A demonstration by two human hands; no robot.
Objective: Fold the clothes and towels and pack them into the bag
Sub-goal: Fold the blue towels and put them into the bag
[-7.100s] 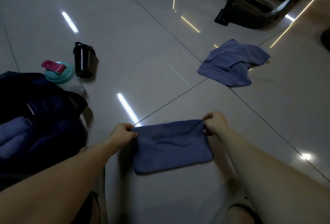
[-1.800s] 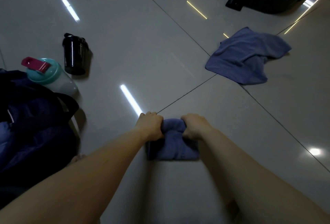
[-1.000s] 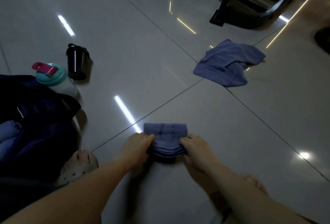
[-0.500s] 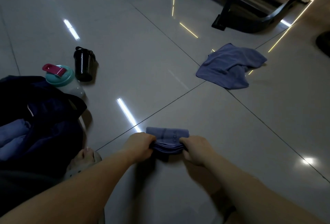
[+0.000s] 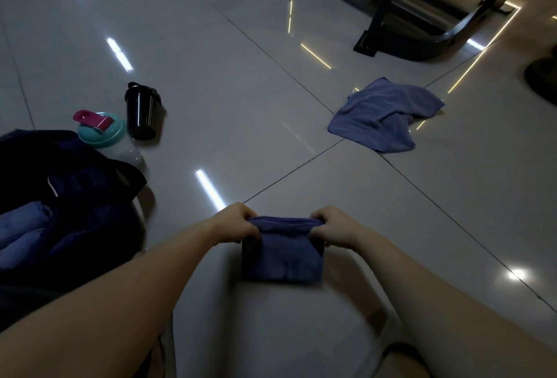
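Towels: one folded towel [image 5: 283, 252] gripped by left hand [image 5: 238, 222] and right hand [image 5: 333, 227]; one crumpled towel [image 5: 382, 114] lies well apart on the floor [image 5: 229, 82].

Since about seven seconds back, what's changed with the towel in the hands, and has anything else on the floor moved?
The folded towel was a wide flat rectangle pinched at its far corners; it has since been folded into a small, narrow bundle. The left hand and right hand now grip its far edge, much closer together. The crumpled towel, black cup, teal-lidded bottle and bag lie where they were.
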